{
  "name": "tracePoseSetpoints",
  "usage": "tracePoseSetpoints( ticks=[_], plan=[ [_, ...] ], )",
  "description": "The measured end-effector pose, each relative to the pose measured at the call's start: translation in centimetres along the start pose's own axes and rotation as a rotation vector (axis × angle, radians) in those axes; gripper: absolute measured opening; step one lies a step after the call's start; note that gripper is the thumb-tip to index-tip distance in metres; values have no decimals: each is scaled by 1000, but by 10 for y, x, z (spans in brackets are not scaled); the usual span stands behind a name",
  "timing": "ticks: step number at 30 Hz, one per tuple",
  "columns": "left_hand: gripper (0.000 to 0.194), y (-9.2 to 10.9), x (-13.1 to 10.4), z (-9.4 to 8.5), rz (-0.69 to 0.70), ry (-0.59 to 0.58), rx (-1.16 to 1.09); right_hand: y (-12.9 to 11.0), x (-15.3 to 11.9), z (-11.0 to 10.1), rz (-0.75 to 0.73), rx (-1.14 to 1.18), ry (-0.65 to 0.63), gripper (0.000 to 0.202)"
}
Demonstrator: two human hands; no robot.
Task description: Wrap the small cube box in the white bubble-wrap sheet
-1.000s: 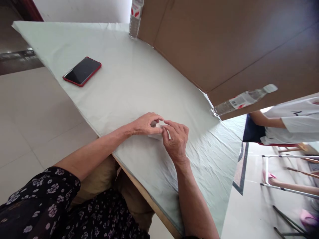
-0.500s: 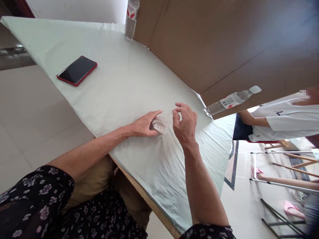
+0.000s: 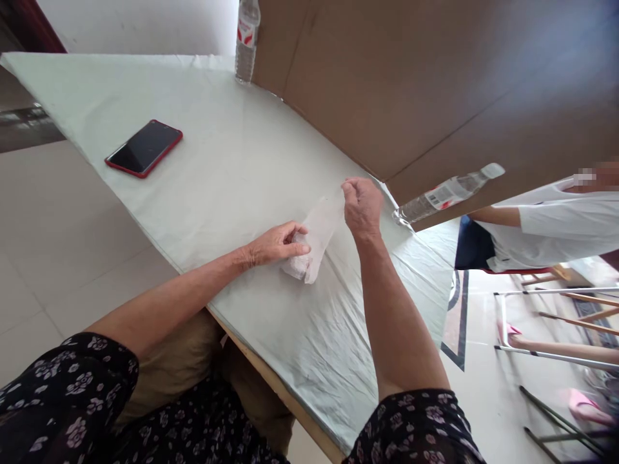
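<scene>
A small tissue pack [image 3: 296, 265] in clear wrapping lies on the pale tablecloth [image 3: 213, 148]. My left hand [image 3: 283, 243] rests over it, thumb and fingers pressed on its upper side. A thin white tissue [image 3: 320, 235] stretches from the pack up to the right. My right hand [image 3: 362, 205] is closed in a pinch on the tissue's far corner, above the cloth. The tissue looks sheer, and its edge near my right fingers is faint.
A phone [image 3: 144, 148] with a red case lies at the left. One bottle [image 3: 246, 45] stands at the brown board's [image 3: 387, 84] far end, another bottle [image 3: 447, 193] at its near end. A person in a white shirt [image 3: 565, 225] sits at the right.
My right hand has closed and moved slightly up, and a white tissue now stretches between it and the pack. My left fingers have shifted onto the pack's top.
</scene>
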State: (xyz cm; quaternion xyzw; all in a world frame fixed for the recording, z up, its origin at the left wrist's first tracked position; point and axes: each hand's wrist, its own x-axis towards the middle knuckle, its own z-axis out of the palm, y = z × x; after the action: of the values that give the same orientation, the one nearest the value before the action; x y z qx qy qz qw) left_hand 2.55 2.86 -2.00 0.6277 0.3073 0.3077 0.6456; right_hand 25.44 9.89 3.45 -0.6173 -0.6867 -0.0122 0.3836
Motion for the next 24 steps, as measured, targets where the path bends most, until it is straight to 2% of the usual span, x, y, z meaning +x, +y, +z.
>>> tracePoseSetpoints(
  ticks=[4,5,8,10,13,16,21,24],
  plan=[
    [52,-2,4,0,-61,49,-169,-24,-36,-12,109,118,99,24],
    [51,-1,5,0,-62,48,-206,-33,-49,-14,148,139,69,24],
    [53,-1,5,-1,-44,44,-282,-54,-87,-15,191,131,-165,32],
    [55,-2,5,-2,-46,52,-314,-61,-103,-11,239,80,-232,40],
    [55,-3,5,-3,-57,57,-337,-58,-112,-5,305,46,-218,28],
    [55,-3,6,-5,-35,54,-313,-42,-114,-5,342,128,-171,17],
    [56,0,4,-6,-15,76,-285,-20,-117,-9,531,364,-23,22],
    [55,2,3,-6,-15,90,-263,-18,-117,-9,551,430,0,35]
  ],
)
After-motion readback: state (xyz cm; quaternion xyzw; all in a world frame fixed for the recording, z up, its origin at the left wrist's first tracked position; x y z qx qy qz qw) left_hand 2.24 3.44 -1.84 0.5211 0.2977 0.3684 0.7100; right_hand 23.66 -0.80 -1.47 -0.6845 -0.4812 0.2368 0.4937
